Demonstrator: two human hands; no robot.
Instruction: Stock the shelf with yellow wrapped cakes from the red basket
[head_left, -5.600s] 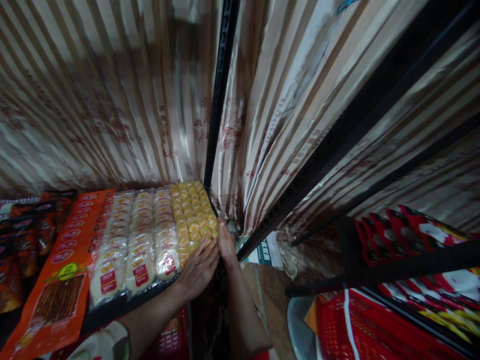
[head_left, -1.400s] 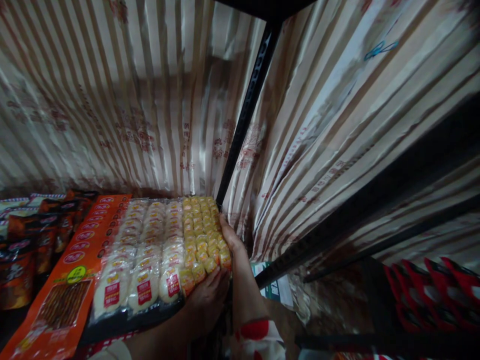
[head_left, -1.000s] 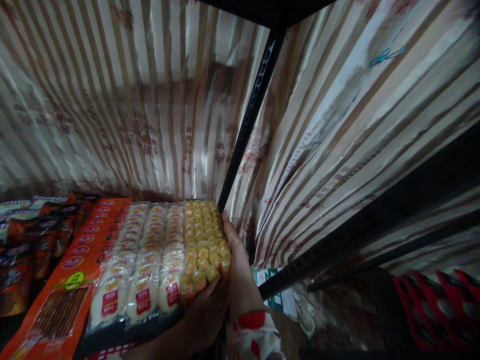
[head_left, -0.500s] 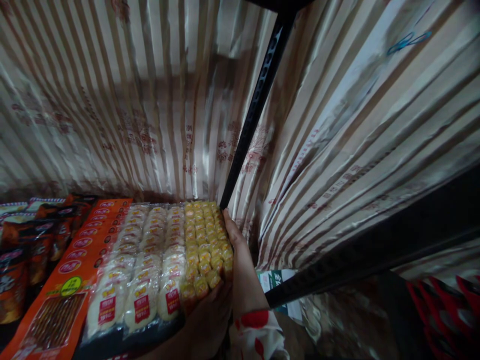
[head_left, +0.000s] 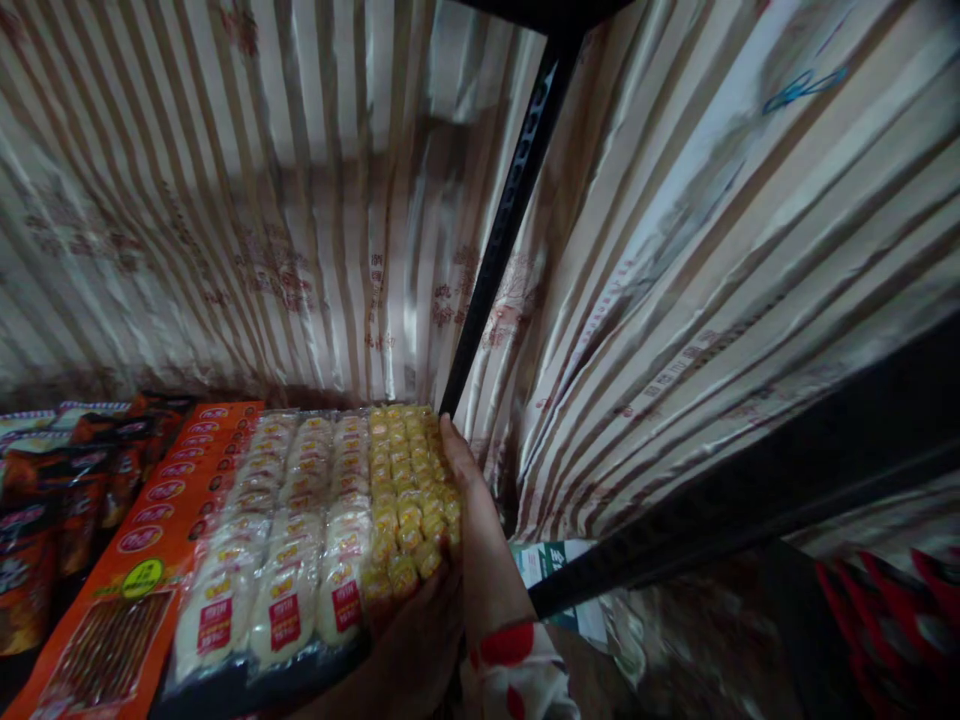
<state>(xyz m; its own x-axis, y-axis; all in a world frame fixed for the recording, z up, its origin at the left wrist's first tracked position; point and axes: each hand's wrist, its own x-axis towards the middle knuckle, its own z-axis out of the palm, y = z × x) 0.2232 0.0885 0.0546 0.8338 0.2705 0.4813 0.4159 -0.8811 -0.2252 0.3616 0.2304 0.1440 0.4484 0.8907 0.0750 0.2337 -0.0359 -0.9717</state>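
Observation:
Several rows of small gold-wrapped sweets or snacks (head_left: 405, 480) stand packed together at the right end of the shelf display. My right hand (head_left: 466, 475) lies stretched along their right side, fingertips by the black upright post (head_left: 499, 250); its white sleeve has red spots. Low at their front, in deep shadow, my left hand (head_left: 427, 625) is against the nearest gold pieces, its fingers hard to make out. Immediately left of the gold pieces are rows of round white snacks (head_left: 274, 600) in clear wrappers with red labels.
Orange packets (head_left: 112, 600) of brown sticks and dark orange bags (head_left: 71, 500) line the left. Striped, printed sheeting (head_left: 300, 200) hangs behind. A black shelf beam (head_left: 720, 500) crosses the right, above red packets (head_left: 892, 620) and a green-white package (head_left: 551, 560).
The view has shifted very slightly. My right hand has edged a little along the side of the gold pieces; the rows of snacks look unmoved.

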